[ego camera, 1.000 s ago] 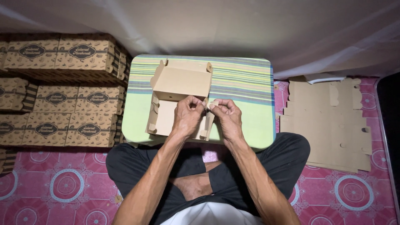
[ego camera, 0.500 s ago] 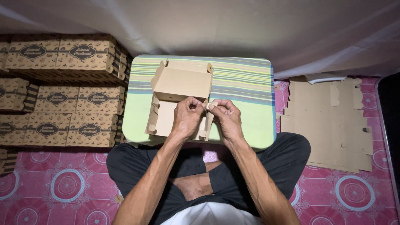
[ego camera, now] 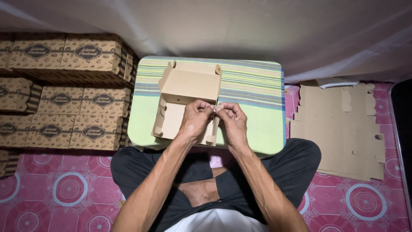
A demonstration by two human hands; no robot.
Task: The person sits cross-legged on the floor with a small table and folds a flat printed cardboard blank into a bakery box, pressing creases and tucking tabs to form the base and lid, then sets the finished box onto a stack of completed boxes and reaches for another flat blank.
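As the half-folded cardboard box (ego camera: 185, 101) sat on a striped lap table (ego camera: 257, 99), the left hand (ego camera: 195, 120) and right hand (ego camera: 231, 121) both pinched shut its right side flap, seemingly to lock it.

Dim light from above brightens the green striped low table (ego camera: 257, 107) at centre, corners falling into dark vignette, soft shadow pooling under the near forearms, mild wide-angle bending at the edges, focus reasonably sharp, no glare.

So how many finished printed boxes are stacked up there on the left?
About 9 show their printed faces: 2 in the top row, 3 in the middle, 2 below, plus cut-off ones at the frame edge; more may be hidden.
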